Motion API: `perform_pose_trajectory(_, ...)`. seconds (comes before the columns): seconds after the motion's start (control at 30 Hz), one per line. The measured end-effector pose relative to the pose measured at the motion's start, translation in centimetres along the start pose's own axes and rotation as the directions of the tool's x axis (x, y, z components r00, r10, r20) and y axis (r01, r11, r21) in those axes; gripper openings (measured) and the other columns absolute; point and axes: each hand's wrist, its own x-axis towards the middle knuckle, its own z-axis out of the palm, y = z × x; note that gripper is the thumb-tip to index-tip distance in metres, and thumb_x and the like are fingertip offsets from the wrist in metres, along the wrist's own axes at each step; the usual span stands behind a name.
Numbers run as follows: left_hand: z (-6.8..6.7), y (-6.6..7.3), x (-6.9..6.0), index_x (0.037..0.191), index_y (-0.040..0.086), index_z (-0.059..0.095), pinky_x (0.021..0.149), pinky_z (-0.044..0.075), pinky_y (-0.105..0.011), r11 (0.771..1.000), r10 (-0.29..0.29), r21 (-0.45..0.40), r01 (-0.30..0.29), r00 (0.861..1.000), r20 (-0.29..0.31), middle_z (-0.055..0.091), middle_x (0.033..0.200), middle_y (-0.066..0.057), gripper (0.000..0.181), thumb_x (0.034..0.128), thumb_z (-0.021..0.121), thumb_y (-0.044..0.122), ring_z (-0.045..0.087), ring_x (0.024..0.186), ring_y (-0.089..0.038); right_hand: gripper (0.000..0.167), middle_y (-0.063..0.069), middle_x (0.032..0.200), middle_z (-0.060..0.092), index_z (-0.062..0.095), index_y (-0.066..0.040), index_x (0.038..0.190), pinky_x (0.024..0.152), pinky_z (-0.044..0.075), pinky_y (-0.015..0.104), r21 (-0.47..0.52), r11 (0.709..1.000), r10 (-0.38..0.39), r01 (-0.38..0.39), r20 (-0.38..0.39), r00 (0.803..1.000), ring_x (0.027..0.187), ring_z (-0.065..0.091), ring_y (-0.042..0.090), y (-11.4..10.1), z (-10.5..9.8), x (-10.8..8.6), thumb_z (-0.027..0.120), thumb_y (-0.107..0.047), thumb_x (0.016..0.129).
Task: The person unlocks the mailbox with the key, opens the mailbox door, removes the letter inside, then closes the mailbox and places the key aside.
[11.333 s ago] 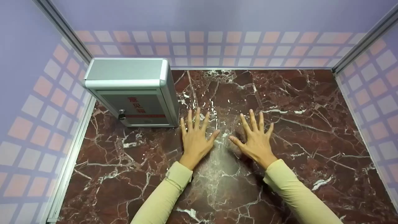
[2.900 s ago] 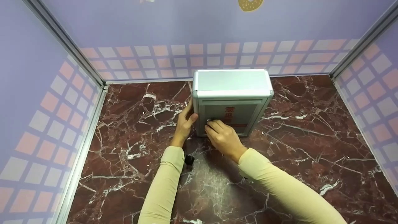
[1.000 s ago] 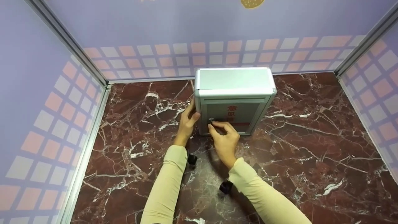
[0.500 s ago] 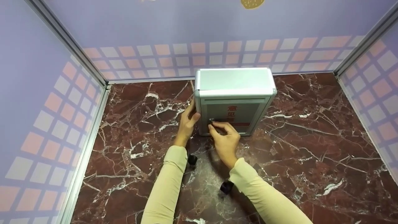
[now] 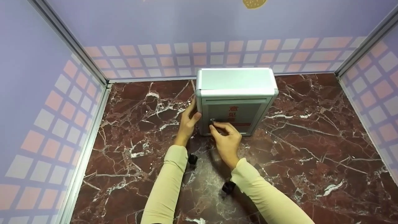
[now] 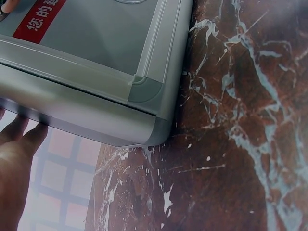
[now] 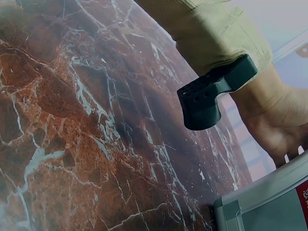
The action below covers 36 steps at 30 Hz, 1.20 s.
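A silver suggestion box (image 5: pixel 236 79) with red characters on its front door stands upright on the table, a lock (image 5: pixel 212 120) at the door's left. My left hand (image 5: pixel 188 122) rests against the box's left side, fingers extended along it and thumb near the front edge. In the left wrist view its fingertips touch that side wall. My right hand (image 5: pixel 227 138) pinches a small dark key at the lock between thumb and forefinger; the fingertips mostly cover it. The door is closed. In the right wrist view, the left hand (image 7: pixel 279 127) is seen touching the box (image 7: pixel 260 197).
The dark red marbled tabletop (image 5: pixel 140 193) spreads around the box. Purple panels with pink and white squares rise behind (image 5: pixel 149 25) and on both sides. Black wrist cameras (image 5: pixel 228 187) hang under the sleeves.
The box has gone from the left to the middle of the table, and both hands from lying spread to the box. The right hand's grip at the lock has shifted; little differs in the last second.
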Motion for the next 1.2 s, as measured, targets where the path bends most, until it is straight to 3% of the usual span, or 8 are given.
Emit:
perform_pose_trajectory(0.3,0.1,0.0,0.0,0.145,-0.015,0.029,0.114,0.026,-0.038,0.999,-0.022,0.025,0.023,1.000,-0.014,0.034,0.146,-0.031,0.104,0.0869,0.052,0.068,0.033,0.136,-0.043,0.010,0.023,0.084,0.069,0.072,0.013,0.083,0.067,0.057,0.048,-0.007,0.999,-0.042,0.042,0.046,0.998,0.077,0.069,0.033,0.0,-0.9,-0.2,0.076,0.017,0.075)
perform_pose_trajectory(0.63,0.0,-0.1,-0.1,0.145,-0.016,0.026,0.112,0.029,-0.041,1.000,-0.022,0.007,0.022,1.000,0.006,0.032,0.147,-0.033,0.103,0.0889,0.051,0.066,0.034,0.136,-0.043,0.011,0.024,0.085,0.069,0.071,0.014,0.083,0.068,0.059,0.038,0.047,0.998,-0.048,0.042,0.120,0.992,0.077,0.069,0.033,0.0,-1.9,-0.4,0.076,0.019,0.074)
perform_pose_trajectory(0.93,0.0,-0.1,-0.2,0.144,-0.016,0.028,0.114,0.026,-0.040,0.999,-0.005,0.031,0.005,1.000,-0.004,0.032,0.147,-0.033,0.099,0.0909,0.051,0.064,0.033,0.136,-0.044,0.012,0.026,0.084,0.068,0.071,0.014,0.082,0.074,0.058,0.032,0.073,0.996,-0.055,0.042,0.187,0.981,0.077,0.068,0.038,-0.2,-3.1,-0.6,0.075,0.021,0.073)
perform_pose_trajectory(1.2,0.2,-0.1,0.0,0.143,-0.018,0.028,0.113,0.028,-0.039,1.000,0.011,0.015,-0.011,1.000,-0.006,0.033,0.145,-0.035,0.100,0.0907,0.051,0.064,0.035,0.134,-0.045,0.014,0.023,0.084,0.070,0.072,0.012,0.083,0.073,0.058,0.034,0.064,0.997,-0.063,0.049,0.246,0.967,0.078,0.069,0.031,-0.3,-4.0,-0.4,0.077,0.020,0.073)
